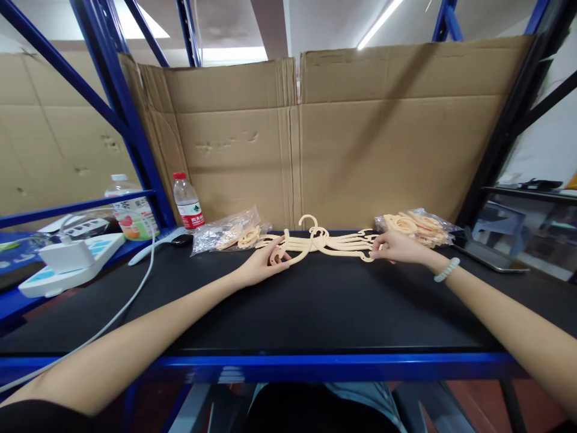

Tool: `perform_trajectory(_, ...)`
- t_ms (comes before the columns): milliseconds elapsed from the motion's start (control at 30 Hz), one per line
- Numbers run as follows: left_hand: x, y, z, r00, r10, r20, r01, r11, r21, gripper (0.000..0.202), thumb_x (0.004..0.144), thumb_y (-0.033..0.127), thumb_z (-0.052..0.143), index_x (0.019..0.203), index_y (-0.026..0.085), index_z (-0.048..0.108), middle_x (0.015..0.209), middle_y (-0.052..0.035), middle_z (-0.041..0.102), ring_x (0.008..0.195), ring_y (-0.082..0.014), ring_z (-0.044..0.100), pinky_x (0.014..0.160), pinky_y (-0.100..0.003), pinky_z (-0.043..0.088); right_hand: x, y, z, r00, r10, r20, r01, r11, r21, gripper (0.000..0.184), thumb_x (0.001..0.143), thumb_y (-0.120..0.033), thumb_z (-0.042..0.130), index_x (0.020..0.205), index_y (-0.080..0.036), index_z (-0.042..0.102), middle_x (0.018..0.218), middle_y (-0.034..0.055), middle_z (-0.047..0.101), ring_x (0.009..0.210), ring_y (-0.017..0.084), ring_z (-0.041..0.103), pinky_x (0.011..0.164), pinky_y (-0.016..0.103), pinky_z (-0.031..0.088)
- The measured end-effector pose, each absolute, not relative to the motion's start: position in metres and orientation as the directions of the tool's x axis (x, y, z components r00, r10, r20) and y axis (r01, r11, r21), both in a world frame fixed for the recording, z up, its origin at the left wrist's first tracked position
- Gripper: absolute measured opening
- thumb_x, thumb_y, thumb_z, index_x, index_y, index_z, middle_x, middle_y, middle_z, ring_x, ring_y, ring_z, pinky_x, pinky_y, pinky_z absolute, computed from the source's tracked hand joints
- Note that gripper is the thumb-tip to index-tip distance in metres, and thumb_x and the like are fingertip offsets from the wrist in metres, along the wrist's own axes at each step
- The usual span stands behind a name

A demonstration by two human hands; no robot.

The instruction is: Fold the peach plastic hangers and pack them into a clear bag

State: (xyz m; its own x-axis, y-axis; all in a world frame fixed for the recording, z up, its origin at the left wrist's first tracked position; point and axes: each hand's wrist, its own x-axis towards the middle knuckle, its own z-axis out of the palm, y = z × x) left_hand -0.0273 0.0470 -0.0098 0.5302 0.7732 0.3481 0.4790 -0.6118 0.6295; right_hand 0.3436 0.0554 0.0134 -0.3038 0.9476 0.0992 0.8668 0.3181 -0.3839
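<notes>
A cream-coloured plastic hanger is held between my two hands over the black tabletop, its hook pointing up. My left hand is closed around the hanger's left arm, thumb along the near side. At the opposite end, my right hand pinches the tip of the right arm beside its small notch. Just behind lies a stack of several matching hangers, partly covered by the front one and by my fingers. Whether my fingers also touch the stack, I cannot tell.
Plastic bags with cream hanger parts lie at left and right. Further left stand a red-capped bottle, a larger juice bottle and a white power strip with a trailing cable. Cardboard walls the back.
</notes>
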Motion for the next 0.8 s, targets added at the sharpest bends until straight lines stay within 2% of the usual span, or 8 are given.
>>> perform_trajectory(100,-0.025,0.043,-0.01,0.586,0.726,0.36,0.543,-0.681,0.491,0.061,0.082,0.029,0.054,0.139,0.018,0.034,0.095,-0.0051,0.065,0.076,-0.0167,0.059,0.075,-0.029,0.045,0.339,0.052,0.015,-0.265,0.957,0.122,0.893,0.291,-0.343,0.023,0.076,-0.037,0.055,0.074,-0.016,0.062,0.041,-0.002,0.051,0.041,0.013,0.049,0.045,0.022,0.033)
perform_trajectory(167,-0.024,0.042,-0.01,0.603,0.708,0.367,0.556,-0.703,0.444,0.053,0.085,0.027,0.048,0.136,0.017,0.039,0.091,-0.0048,0.066,0.08,-0.0174,0.06,0.08,-0.03,0.044,0.337,0.05,0.016,-0.236,0.957,0.171,0.914,0.278,-0.294,0.02,0.078,-0.035,0.055,0.076,-0.016,0.062,0.042,-0.0021,0.052,0.041,0.013,0.05,0.045,0.022,0.031)
perform_trajectory(300,-0.022,0.042,-0.011,0.565,0.719,0.405,0.572,-0.695,0.436,0.04,0.088,0.026,0.043,0.125,0.016,0.05,0.095,-0.0071,0.065,0.084,-0.0188,0.061,0.082,-0.031,0.044,0.331,0.044,0.017,-0.23,0.932,0.281,0.946,0.281,-0.161,0.017,0.082,-0.032,0.052,0.081,-0.018,0.061,0.049,-0.0006,0.058,0.048,0.015,0.056,0.047,0.023,0.031)
perform_trajectory(467,-0.022,0.042,-0.01,0.546,0.74,0.393,0.58,-0.672,0.46,0.032,0.088,0.027,0.042,0.115,0.016,0.056,0.092,-0.006,0.065,0.079,-0.0178,0.06,0.076,-0.029,0.045,0.319,0.033,0.015,-0.276,0.85,0.449,0.955,0.294,0.032,0.02,0.089,-0.026,0.043,0.094,-0.017,0.06,0.074,0.0066,0.068,0.069,0.021,0.063,0.056,0.026,0.038)
perform_trajectory(533,-0.021,0.041,-0.01,0.544,0.745,0.386,0.581,-0.666,0.468,0.032,0.088,0.027,0.042,0.114,0.016,0.056,0.09,-0.0054,0.064,0.078,-0.0174,0.059,0.076,-0.029,0.044,0.314,0.031,0.012,-0.342,0.811,0.475,0.926,0.377,0.023,0.023,0.09,-0.025,0.041,0.102,-0.016,0.058,0.084,0.0085,0.069,0.075,0.022,0.064,0.063,0.029,0.043)
perform_trajectory(600,-0.02,0.04,-0.009,0.543,0.752,0.375,0.576,-0.658,0.485,0.033,0.088,0.028,0.043,0.115,0.016,0.056,0.09,-0.0053,0.064,0.078,-0.0172,0.059,0.075,-0.028,0.044,0.31,0.031,0.008,-0.431,0.765,0.478,0.862,0.507,-0.034,0.029,0.09,-0.026,0.043,0.115,-0.015,0.054,0.097,0.0107,0.067,0.086,0.023,0.064,0.074,0.032,0.047)
perform_trajectory(700,-0.019,0.038,-0.008,0.535,0.765,0.357,0.562,-0.639,0.525,0.034,0.088,0.03,0.043,0.116,0.016,0.055,0.088,-0.0047,0.064,0.078,-0.0172,0.059,0.074,-0.028,0.044,0.304,0.029,0.0,-0.518,0.713,0.473,0.757,0.64,-0.135,0.054,0.088,-0.027,0.047,0.139,-0.015,0.032,0.122,0.0149,0.057,0.102,0.025,0.059,0.085,0.037,0.047)
perform_trajectory(800,-0.018,0.035,-0.006,0.516,0.777,0.36,0.556,-0.623,0.549,0.034,0.088,0.031,0.044,0.117,0.017,0.054,0.085,-0.0041,0.064,0.078,-0.0178,0.059,0.075,-0.029,0.043,0.296,0.025,-0.005,-0.561,0.672,0.484,0.654,0.718,-0.238,0.072,0.088,-0.025,0.048,0.147,-0.02,0.008,0.133,0.0146,0.049,0.117,0.025,0.051,0.093,0.041,0.045)
